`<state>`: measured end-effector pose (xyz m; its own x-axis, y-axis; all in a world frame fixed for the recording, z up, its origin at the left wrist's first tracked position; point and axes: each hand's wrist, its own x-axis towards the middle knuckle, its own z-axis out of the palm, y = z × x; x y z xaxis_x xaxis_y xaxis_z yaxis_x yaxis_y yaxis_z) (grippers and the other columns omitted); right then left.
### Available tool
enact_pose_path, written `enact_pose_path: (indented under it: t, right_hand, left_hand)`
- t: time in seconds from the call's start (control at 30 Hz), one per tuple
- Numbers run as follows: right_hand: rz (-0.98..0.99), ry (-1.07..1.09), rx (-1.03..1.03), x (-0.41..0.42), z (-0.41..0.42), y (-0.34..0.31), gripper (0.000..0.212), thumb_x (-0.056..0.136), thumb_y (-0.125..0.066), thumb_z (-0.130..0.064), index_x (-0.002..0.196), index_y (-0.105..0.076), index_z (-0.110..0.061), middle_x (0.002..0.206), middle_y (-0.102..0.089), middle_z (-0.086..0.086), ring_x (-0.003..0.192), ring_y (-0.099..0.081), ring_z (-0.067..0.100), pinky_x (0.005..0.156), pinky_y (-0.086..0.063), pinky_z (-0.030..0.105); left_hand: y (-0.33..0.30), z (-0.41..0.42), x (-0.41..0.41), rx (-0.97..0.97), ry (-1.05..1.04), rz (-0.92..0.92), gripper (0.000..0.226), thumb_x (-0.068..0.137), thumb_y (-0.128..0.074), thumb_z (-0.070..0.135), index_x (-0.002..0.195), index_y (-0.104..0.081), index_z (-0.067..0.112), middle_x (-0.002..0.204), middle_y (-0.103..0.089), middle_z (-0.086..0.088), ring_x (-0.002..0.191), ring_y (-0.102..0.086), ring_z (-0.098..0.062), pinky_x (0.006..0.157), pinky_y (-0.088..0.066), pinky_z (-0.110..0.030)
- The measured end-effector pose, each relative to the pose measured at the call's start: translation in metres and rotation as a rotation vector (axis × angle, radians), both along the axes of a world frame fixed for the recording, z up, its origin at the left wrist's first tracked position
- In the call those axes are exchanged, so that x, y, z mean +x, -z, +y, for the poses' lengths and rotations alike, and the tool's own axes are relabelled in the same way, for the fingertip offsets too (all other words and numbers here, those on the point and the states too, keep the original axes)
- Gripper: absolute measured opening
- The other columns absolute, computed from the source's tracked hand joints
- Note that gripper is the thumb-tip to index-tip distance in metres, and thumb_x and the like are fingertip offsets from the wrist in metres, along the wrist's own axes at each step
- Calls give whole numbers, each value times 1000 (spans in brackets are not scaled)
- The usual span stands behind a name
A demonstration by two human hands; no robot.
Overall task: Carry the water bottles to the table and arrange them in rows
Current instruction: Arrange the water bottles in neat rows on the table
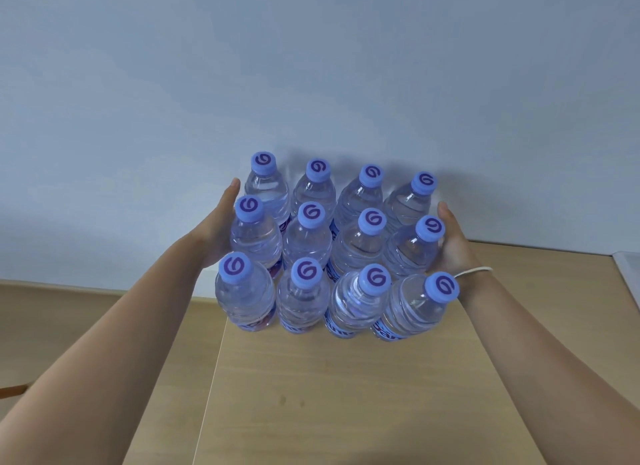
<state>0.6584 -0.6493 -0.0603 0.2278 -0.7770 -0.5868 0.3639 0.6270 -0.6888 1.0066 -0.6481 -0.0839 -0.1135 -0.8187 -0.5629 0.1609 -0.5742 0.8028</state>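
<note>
Several clear water bottles (308,242) with blue caps stand upright in three rows at the far side of the light wooden table (346,395), close to the wall. My left hand (218,229) lies flat against the left side of the block, fingers straight, touching the middle-row and back-row bottles. My right hand (453,242) presses flat against the right side, by the middle-row bottle. A white band circles my right wrist. Both palms squeeze the group from outside; neither hand wraps a single bottle.
A pale blue-white wall (311,66) rises directly behind the bottles. A wooden floor (86,312) shows left of the table. A white surface edge (628,274) sits at the far right. The table's near half holds nothing.
</note>
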Motion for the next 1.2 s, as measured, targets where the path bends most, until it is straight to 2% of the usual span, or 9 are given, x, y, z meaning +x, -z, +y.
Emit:
enact_pose_path:
  t: [0.13, 0.2, 0.43, 0.6, 0.7, 0.9, 0.97, 1.07, 1.2]
  right_hand:
    - [316, 248, -99, -8, 19, -2, 45, 92, -39, -54, 120, -51, -21, 101, -61, -2, 97, -58, 12, 72, -43, 30]
    - [310, 245, -135, -12, 36, 6, 38, 92, -41, -50, 110, -54, -19, 95, -62, -3, 91, -59, 11, 75, -44, 28]
    - [212, 34, -139, -4, 75, 25, 43, 93, -36, -52, 118, -61, -26, 116, -66, -5, 111, -58, 15, 104, -39, 36]
    - [211, 55, -158, 7, 79, 19, 37, 94, -38, -47, 106, -66, -25, 99, -73, -6, 93, -65, 11, 86, -47, 32]
    - [158, 66, -169, 10, 80, 20, 38, 96, -34, -46, 94, -66, -26, 87, -74, -7, 79, -69, 7, 75, -47, 29]
    - [96, 76, -171, 11, 80, 20, 43, 95, -33, -49, 90, -67, -25, 83, -74, -5, 87, -65, 15, 83, -48, 33]
    - [148, 44, -181, 8, 81, 19, 43, 93, -33, -54, 96, -67, -27, 94, -73, -5, 98, -63, 15, 91, -45, 34]
    - [290, 34, -216, 0, 81, 13, 64, 83, -34, -70, 125, -56, -27, 132, -56, -6, 126, -47, 13, 109, -31, 37]
    - [426, 69, -204, -9, 76, -8, 95, 61, -35, -83, 144, -28, -36, 152, -25, -16, 137, -27, 7, 112, -19, 37]
  left_hand:
    - [-6, 35, 3, -40, -321, -101, 78, 85, -32, 72, 144, -34, 22, 143, -44, -11, 126, -48, -29, 109, -34, -50]
    - [-2, 66, -5, -73, -453, -92, 72, 88, -31, 66, 144, -34, 21, 146, -41, -9, 130, -45, -26, 111, -31, -47]
    - [12, 125, -48, -140, -432, -122, 66, 87, -25, 68, 131, -53, 27, 133, -57, 4, 124, -50, -13, 113, -29, -40]
    - [2, 125, -57, -109, -482, -107, 77, 68, -40, 76, 127, -57, 29, 129, -60, 4, 121, -53, -16, 112, -31, -42]
    - [3, 128, -57, -115, -478, -95, 74, 73, -39, 73, 130, -54, 30, 132, -57, 4, 124, -51, -17, 113, -29, -43]
    - [-3, 128, -57, -178, -440, -100, 55, 92, -32, 59, 127, -57, 26, 128, -61, 2, 120, -55, -17, 109, -35, -42]
    - [-9, 126, -57, -196, -397, -119, 47, 95, -30, 50, 115, -66, 26, 117, -67, 2, 105, -64, -13, 95, -46, -36]
    - [-16, 123, -52, -208, -359, -131, 44, 95, -32, 42, 85, -74, 31, 91, -74, 7, 78, -69, -6, 73, -47, -28]
    - [-29, 107, -42, -207, -382, -83, 53, 96, -31, 52, 134, -49, 20, 134, -56, 0, 120, -54, -16, 101, -38, -33]
